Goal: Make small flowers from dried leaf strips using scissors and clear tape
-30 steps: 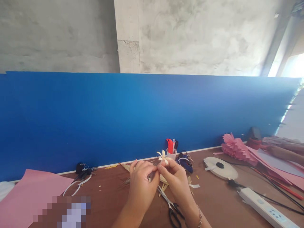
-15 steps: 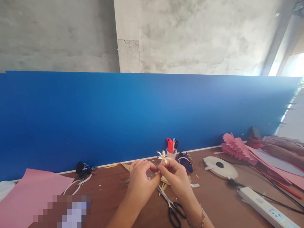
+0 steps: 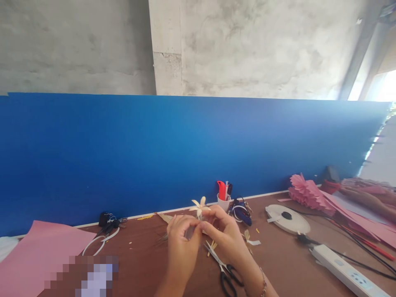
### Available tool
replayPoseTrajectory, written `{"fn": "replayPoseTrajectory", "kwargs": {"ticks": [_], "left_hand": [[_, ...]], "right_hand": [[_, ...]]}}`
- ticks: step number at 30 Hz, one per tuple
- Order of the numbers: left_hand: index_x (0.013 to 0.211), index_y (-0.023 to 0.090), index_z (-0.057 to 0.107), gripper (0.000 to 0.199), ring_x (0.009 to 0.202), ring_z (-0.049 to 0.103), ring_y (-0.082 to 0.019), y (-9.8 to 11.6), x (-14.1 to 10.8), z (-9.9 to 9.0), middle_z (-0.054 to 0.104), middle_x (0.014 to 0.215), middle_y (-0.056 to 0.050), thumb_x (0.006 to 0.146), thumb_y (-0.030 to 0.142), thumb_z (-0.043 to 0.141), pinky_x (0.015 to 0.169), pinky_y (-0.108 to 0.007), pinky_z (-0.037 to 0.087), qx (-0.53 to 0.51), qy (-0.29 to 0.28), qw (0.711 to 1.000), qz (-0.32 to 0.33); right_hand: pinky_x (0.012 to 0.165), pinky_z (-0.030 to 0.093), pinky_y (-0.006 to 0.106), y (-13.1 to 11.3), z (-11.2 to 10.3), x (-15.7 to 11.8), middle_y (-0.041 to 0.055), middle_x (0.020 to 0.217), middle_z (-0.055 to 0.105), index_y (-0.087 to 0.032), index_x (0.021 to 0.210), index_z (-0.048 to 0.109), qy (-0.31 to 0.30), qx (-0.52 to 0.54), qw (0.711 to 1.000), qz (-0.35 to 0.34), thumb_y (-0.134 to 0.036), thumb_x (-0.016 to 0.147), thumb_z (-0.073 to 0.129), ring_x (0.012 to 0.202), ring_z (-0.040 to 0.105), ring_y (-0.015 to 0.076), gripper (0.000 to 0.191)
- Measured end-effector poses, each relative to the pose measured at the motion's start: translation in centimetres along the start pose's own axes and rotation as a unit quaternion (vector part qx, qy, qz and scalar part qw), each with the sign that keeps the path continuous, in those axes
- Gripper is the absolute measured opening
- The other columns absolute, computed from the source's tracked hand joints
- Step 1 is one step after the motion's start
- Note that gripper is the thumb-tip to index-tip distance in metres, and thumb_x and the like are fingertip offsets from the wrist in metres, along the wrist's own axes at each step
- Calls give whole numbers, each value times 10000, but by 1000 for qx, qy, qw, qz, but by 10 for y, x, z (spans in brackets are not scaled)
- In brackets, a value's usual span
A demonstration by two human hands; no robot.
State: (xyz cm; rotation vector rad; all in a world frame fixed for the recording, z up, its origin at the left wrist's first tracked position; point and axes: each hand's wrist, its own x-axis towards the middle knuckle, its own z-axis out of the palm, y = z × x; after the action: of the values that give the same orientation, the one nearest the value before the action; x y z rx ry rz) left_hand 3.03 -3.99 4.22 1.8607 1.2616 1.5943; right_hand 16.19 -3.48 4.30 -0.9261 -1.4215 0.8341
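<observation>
A small cream-coloured flower (image 3: pixel 201 205) with thin pointed petals rises above my fingertips. My right hand (image 3: pixel 227 233) pinches just under its petals between thumb and forefinger. Close against it, my left hand (image 3: pixel 185 239) is closed in a pinch at the flower's base, where the fingers cover the lower part. Black-handled scissors (image 3: pixel 223 265) lie on the brown table (image 3: pixel 139 264) below, their blades partly open and pointing away from me. Pale strips (image 3: pixel 212 247) rest by the blades, partly hidden by my hands.
A white cup (image 3: pixel 224 203) of pens stands against the blue partition (image 3: pixel 154 152). To the right are a round white reel (image 3: pixel 289 218), a power strip (image 3: pixel 349 270) and pink pleated paper (image 3: pixel 309 194). Pink sheets (image 3: pixel 46 255) and dark pliers-like tools (image 3: pixel 109 227) lie left. Another person's arm (image 3: pixel 368 196) shows far right.
The flower and both fingertips have shifted slightly left. The flower's petals now face a different way, and pale scraps beside my right wrist have come into view.
</observation>
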Motion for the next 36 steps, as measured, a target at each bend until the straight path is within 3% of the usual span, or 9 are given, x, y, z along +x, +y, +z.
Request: {"fn": "replayPoseTrajectory", "kwargs": {"ticks": [3, 9, 13, 19, 22, 25, 30, 36], "left_hand": [[693, 215, 669, 143, 847, 612, -219, -8, 4, -5, 690, 786, -36, 791, 290, 597, 819, -348, 440, -80, 3, 996, -30], [668, 200, 673, 134, 776, 600, -179, -19, 8, -10, 662, 753, -19, 773, 271, 629, 791, -296, 442, -135, -19, 989, -59], [654, 198, 677, 129, 775, 602, -188, -20, 9, -9, 662, 741, -25, 761, 256, 635, 800, -315, 448, -129, -28, 990, -50], [678, 226, 691, 153, 889, 608, -242, -9, 9, -11, 708, 811, -53, 778, 322, 628, 864, -400, 451, -84, -37, 996, 5], [691, 257, 696, 143, 870, 610, -240, -5, 8, -13, 710, 773, -31, 789, 328, 620, 1016, -520, 319, -18, -44, 998, 27], [693, 281, 693, 130, 863, 608, -220, -4, 8, -16, 711, 765, -3, 796, 276, 614, 1087, -566, 160, 23, -68, 996, 43], [724, 316, 710, 136, 815, 602, -205, -2, 11, -23, 707, 719, 15, 804, 273, 609, 1096, -561, 130, 20, -124, 990, 57], [687, 295, 697, 150, 800, 597, -192, 0, 13, -28, 699, 729, 16, 808, 303, 608, 1109, -542, 95, -9, -152, 987, 42]], "right_hand": [[651, 470, 282, 3, 0, 2, 43, 875, 636, -195, 1004, 663, -17, 16, 999, 40, -374, 745, 678, 724, 555, 167, 315], [633, 449, 291, 0, 2, 5, 31, 736, 632, -162, 772, 698, -27, 16, 997, 64, -406, 751, 665, 679, 543, 165, 247], [584, 410, 262, 2, 3, 5, 11, 657, 596, -157, 691, 692, -30, 19, 998, 57, -403, 752, 673, 630, 502, 142, 254], [621, 435, 261, 6, 5, 0, 23, 796, 632, -189, 871, 685, -52, 72, 995, 34, -376, 775, 680, 678, 536, 145, 210], [588, 405, 242, 0, 6, -2, 11, 754, 594, -184, 768, 665, -37, 7, 999, -39, -320, 803, 651, 678, 512, 141, 140], [534, 368, 231, -10, 6, -3, 4, 712, 570, -185, 680, 623, -13, -62, 994, -85, -289, 823, 619, 637, 481, 132, 177], [527, 362, 232, -18, 7, -5, -12, 656, 521, -192, 657, 600, -30, -83, 989, -116, -264, 832, 591, 584, 438, 123, 189], [543, 365, 233, -17, 6, -6, -4, 713, 528, -195, 699, 604, -53, -44, 992, -104, -244, 828, 598, 626, 453, 129, 138]]}}
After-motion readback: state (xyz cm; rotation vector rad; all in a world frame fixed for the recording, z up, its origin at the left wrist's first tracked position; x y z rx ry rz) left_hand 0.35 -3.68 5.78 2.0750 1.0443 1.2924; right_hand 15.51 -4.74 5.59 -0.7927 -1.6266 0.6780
